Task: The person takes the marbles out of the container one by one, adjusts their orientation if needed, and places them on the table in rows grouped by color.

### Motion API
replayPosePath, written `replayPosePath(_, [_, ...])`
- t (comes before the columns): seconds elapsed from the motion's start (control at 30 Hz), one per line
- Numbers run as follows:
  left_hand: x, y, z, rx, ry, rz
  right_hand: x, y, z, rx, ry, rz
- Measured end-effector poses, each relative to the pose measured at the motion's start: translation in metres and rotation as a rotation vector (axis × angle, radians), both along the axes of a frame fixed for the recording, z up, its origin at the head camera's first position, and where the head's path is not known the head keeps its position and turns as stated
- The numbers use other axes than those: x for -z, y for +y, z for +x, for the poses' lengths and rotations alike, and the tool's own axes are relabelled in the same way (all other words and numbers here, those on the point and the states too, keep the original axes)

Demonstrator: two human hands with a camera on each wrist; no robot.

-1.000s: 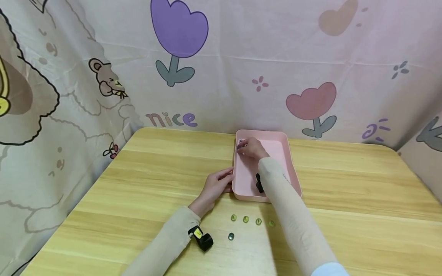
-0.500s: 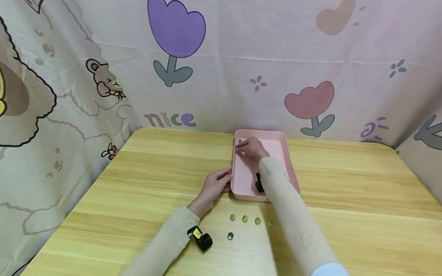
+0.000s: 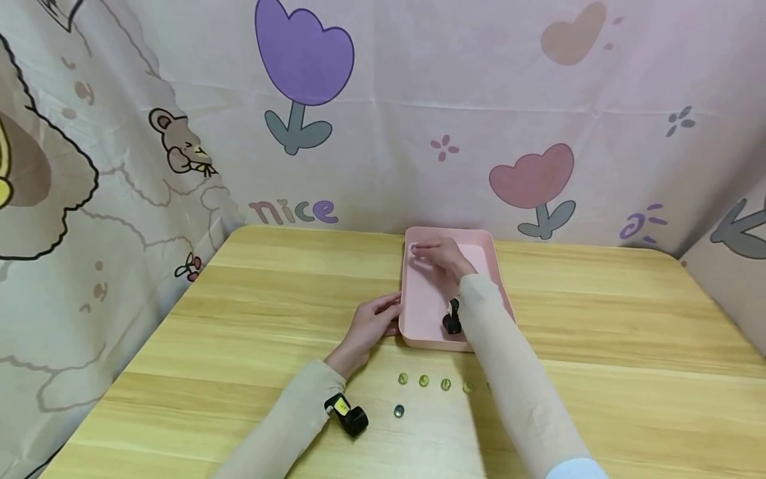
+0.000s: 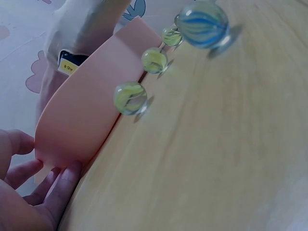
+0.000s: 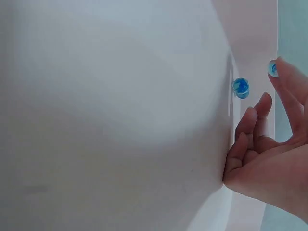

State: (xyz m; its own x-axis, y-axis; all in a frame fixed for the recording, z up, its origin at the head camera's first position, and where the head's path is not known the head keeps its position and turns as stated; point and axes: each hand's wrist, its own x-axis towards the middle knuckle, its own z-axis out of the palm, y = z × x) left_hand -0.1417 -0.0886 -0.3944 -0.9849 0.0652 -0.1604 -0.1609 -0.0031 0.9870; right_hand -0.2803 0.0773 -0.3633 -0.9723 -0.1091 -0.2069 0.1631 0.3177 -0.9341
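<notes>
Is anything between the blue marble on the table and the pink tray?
Yes, along the tabletop: the leftmost yellow-green marble of the row lies between the blue marble and the pink tray, and the tray's near wall stands up beyond it. Nothing visible hangs above that stretch, so a lift over looks open.

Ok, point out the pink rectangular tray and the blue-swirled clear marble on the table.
Pink rectangular tray (image 3: 422, 309): head view, bare floor.
Blue-swirled clear marble (image 4: 203, 25): left wrist view, its middle.

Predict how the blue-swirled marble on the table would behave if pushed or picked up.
The blue-swirled marble likely rolls easily, being round on a flat wood-grain table. Its smooth, shiny surface may prove slippery.
</notes>
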Motion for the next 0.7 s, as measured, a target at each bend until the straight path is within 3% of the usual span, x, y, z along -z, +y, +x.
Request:
replayPosePath(0.13, [0.001,0.000,0.001,0.012,0.007,0.001,-0.005,0.004,0.000,0.009,-0.042,-0.052])
replayPosePath(0.7, [0.001,0.001,-0.001,-0.010,-0.010,-0.012,-0.047,0.027,0.013,-0.118,0.012,-0.173])
